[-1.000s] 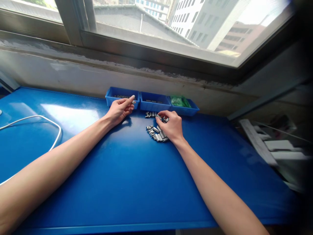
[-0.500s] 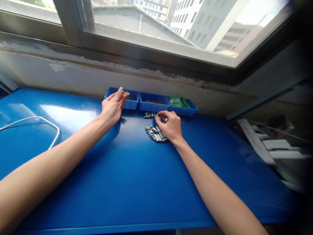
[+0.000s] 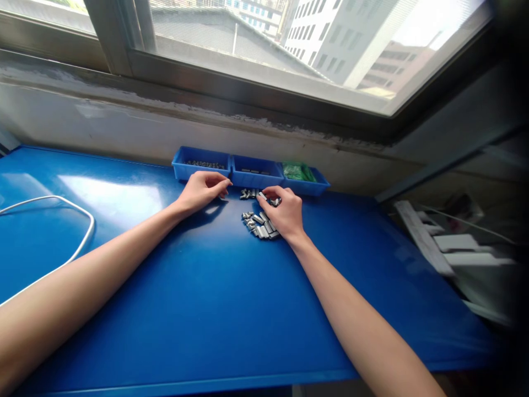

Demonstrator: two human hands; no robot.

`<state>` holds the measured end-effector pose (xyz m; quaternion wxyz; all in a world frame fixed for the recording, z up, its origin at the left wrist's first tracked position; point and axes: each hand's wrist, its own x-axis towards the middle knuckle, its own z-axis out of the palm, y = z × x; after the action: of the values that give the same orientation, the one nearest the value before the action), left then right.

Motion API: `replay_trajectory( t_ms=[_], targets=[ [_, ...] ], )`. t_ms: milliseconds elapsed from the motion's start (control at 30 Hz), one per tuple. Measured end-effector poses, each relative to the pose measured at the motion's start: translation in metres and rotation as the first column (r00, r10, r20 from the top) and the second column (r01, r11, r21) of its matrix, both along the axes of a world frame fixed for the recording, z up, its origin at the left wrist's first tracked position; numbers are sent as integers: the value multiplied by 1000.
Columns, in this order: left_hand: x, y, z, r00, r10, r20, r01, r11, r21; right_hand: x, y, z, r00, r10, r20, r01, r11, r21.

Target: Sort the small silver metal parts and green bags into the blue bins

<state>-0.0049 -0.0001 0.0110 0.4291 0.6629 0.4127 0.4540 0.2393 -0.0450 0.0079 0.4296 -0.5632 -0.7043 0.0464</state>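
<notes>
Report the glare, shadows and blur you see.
Head view: bright glare whitens the back left of the blue table; head view: a dark shadow falls beneath the left hand; head view: pale objects at far right look smeared, the right edge fading to black.

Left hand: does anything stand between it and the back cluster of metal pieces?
Nothing visible does: only blue tabletop shows between the left hand and the metal pieces. The right hand is at the cluster's other end.

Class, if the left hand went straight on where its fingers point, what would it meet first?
The left hand would probably meet the upper cluster of metal pieces, before the right hand. Its height is unclear, so it might pass over them.
</notes>
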Motion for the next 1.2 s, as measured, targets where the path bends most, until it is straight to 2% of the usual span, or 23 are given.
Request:
replay_trajectory(
  t_ms=[100,167,333,467,567,700,867,1033,1133,1200],
  targets=[
    [2,-4,-2,968,-62,-242,96,986,134,-1,0,0,1000,3,-1,-3,1000,11],
    [3,-5,-2,942,-65,-328,142,966,216,-1,1,-1,1000,3,-15,-2,1000,13],
    [3,-4,-4,927,-41,-374,180,921,346,-1,2,1,994,0,-112,-3,1000,-26],
    [4,-3,-8,900,-49,-434,274,837,473,-1,5,10,969,11,-245,-31,996,-78],
    [6,-3,-11,862,-32,-506,348,763,544,-3,12,17,922,14,-388,-71,989,-133],
    [7,-3,-13,823,-26,-568,413,715,565,-9,27,26,794,-22,-608,-131,970,-206],
    [7,-5,-11,818,-41,-574,429,710,559,-19,43,41,615,-138,-776,-156,944,-291],
    [7,-5,-9,834,-24,-551,399,717,572,-27,49,53,475,-166,-864,-169,947,-275],
    [7,-4,-10,845,-9,-535,372,728,576,-27,44,48,484,-138,-864,-153,959,-239],
    [6,-4,-10,854,-1,-520,349,741,574,-23,39,40,554,-109,-825,-131,968,-216]
  ],
)
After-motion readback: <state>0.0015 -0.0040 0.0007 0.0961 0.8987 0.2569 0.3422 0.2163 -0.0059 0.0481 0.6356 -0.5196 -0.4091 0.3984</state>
